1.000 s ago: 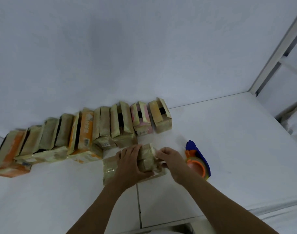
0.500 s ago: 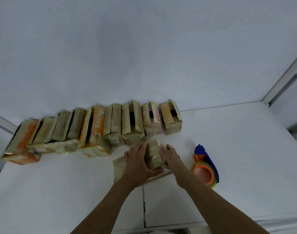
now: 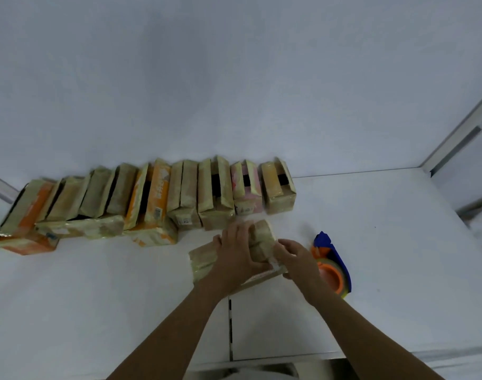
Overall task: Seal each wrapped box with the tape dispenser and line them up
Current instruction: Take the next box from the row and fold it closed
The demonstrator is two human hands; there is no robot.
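The wrapped box [image 3: 202,260] lies on the white tabletop [image 3: 97,297], just in front of the right part of the row of boxes [image 3: 185,187] that stands along the back wall. Both hands are on it. The left hand [image 3: 234,255] lies over its middle with the fingers curled down across the top, holding it in place. The right hand [image 3: 297,259] is at its right end, fingers bent and pinching there at what looks like a loose flap of wrap or tape; the exact contact is too small to read. The tape dispenser [image 3: 333,267], blue with an orange roll, lies on the tabletop just beside the right hand and is not being held. The box looks light and fairly stiff, probably cardboard under a glossy, crinkled film that is likely slippery and may dent or tear if squeezed hard. A broad hold across the long faces, as the left hand has now, seems the safest place to take it. The end folds are best pressed flat before tape goes over them.
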